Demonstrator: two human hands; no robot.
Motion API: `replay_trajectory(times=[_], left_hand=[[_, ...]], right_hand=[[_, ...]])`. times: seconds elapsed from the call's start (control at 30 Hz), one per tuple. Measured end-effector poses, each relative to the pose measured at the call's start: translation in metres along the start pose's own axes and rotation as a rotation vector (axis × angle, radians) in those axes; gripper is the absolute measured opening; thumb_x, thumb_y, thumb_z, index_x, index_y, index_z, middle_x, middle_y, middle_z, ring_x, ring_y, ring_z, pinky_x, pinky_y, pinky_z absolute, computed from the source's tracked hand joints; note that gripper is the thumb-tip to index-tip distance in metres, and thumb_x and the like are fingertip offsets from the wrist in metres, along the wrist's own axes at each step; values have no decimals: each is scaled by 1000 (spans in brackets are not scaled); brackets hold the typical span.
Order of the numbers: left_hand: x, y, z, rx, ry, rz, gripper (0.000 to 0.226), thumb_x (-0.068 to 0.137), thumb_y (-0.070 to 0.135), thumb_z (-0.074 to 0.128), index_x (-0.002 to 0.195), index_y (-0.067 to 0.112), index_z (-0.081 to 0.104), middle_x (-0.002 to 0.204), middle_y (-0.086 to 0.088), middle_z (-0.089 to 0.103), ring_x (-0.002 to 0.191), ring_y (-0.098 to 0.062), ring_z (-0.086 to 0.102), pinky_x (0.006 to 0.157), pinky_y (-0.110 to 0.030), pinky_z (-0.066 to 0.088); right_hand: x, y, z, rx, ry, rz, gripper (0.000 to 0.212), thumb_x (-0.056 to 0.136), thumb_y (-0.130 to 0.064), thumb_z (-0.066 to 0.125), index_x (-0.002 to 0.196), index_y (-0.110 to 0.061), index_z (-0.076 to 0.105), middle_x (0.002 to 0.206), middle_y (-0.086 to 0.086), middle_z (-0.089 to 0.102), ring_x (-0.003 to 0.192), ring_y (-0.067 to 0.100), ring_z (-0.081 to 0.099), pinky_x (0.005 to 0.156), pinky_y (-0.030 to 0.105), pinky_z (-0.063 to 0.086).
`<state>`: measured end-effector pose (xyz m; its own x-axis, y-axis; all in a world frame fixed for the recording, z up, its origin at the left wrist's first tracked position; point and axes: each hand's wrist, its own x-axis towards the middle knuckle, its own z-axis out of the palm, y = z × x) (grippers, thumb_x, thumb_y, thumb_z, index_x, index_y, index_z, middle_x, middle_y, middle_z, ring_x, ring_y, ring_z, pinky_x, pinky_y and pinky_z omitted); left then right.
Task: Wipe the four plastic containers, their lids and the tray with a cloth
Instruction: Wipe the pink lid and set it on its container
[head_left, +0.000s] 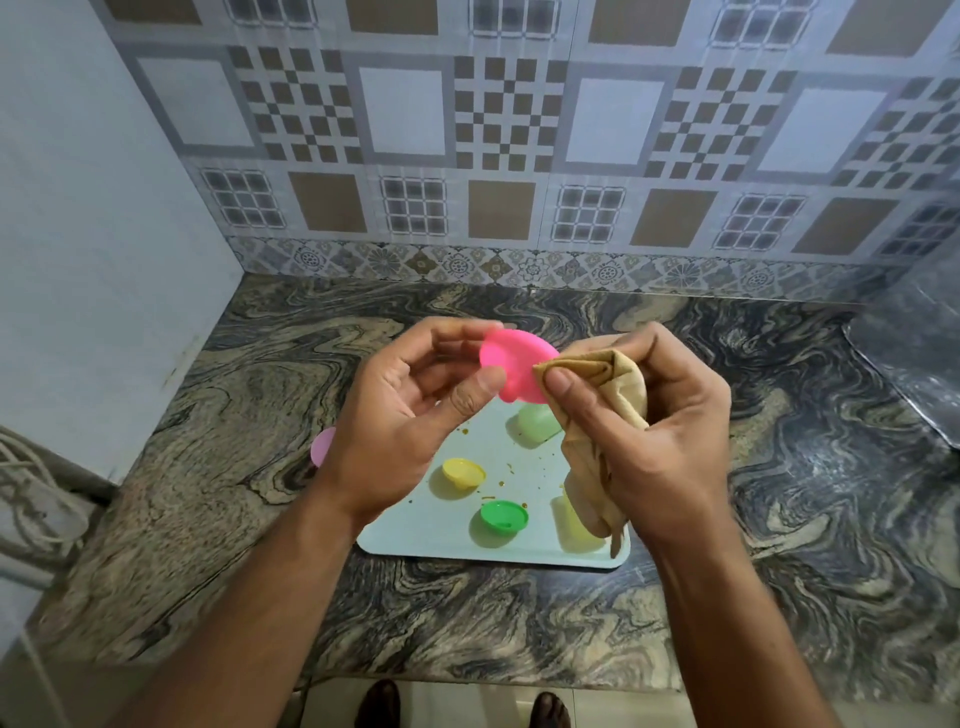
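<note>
Pink round plastic lid (511, 366) sits raised above the counter, pinched at its left edge between the thumb and fingers of the left hand (410, 415). Its right edge touches a folded corner of the tan cloth (597, 410), which the right hand (654, 431) grips bunched in its curled fingers, thumb pressing the fold against the lid; the rest of the cloth hangs down over the tray.

Below the hands, a pale blue rectangular plastic tray (405, 540) lies on the swirled grey-and-beige stone counter (218, 467), speckled with small brown crumbs and smears. On it lie a yellow round lid (463, 472) and a green round lid (504, 516), near each other. A pale green plastic container (537, 423) stands further back, and a pale yellow container (574, 525) is at the right (mostly hidden by the hanging cloth). Left of the tray, a light pink round plastic piece (322, 446) peeks from behind the left wrist; what it is cannot be told.
</note>
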<state>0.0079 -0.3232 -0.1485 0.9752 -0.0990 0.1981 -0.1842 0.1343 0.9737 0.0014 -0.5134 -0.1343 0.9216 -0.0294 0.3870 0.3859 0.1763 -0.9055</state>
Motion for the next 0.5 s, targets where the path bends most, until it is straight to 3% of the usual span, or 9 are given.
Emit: replay_trajectory(times=[0.13,0.33,0.43,0.5], left_hand=[[-3,-10,0,21,-14,112,59,83,0,80,136,10,56,138,-14,67,132,-36,63,115,-58,44],[-3,-12,2,-40,7,207,57,79,4,83,129,11,58,140,-16,67,132,-38,63,111,-49,48],[-4,-11,2,-68,10,225,60,80,15,88,130,11,55,140,-16,67,132,-37,63,112,-50,48],[-5,-12,3,-79,32,241,56,80,21,88,124,12,54,137,-17,69,131,-37,64,111,-49,49]], right_hand=[[-15,0,14,-150,31,-173,36,79,3,85,83,-15,55,90,-3,76,74,7,71,69,22,56],[-25,3,14,-446,10,-403,25,81,-5,90,79,-8,65,94,4,78,80,19,76,67,37,59],[-27,1,15,-435,16,-399,25,81,-5,90,81,-9,65,95,2,78,79,17,76,67,31,59],[-27,-2,20,-317,41,-318,28,81,-7,88,87,-22,65,94,-3,78,76,14,75,67,26,57]])
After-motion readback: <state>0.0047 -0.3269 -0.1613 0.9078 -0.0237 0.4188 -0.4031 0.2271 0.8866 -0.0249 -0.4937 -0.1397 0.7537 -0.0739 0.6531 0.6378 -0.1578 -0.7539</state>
